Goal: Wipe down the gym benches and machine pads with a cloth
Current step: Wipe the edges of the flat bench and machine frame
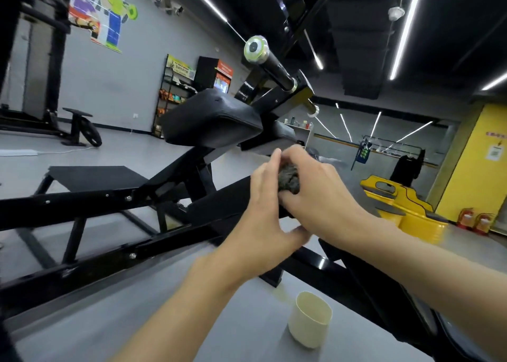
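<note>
Both hands are up in front of me, and the cloth (288, 180) is right between them, a dark wadded lump. My right hand (318, 188) wraps it from the right, fingers curled under and around the wad. My left hand (263, 197) cups it from the other side, fingers lying along it with the tips curving over the top and the thumb tucked low. Little of the cloth shows past my knuckles.

The black pad (211, 117) sits up and to the left of my hands, near but apart from them, its stitched front edge tilted toward me. Above it the weight horn (264, 60) juts out on a slant. Below my wrists the black frame rails (109, 254) run diagonally, with the footplate (90, 176) off to the left. A cream cup (310, 320) stands upright on the grey floor (109, 320) just under my right forearm, close beside a rail. There is open floor to my lower left, and to the right as far as the yellow machine (397, 199), well apart from me.
</note>
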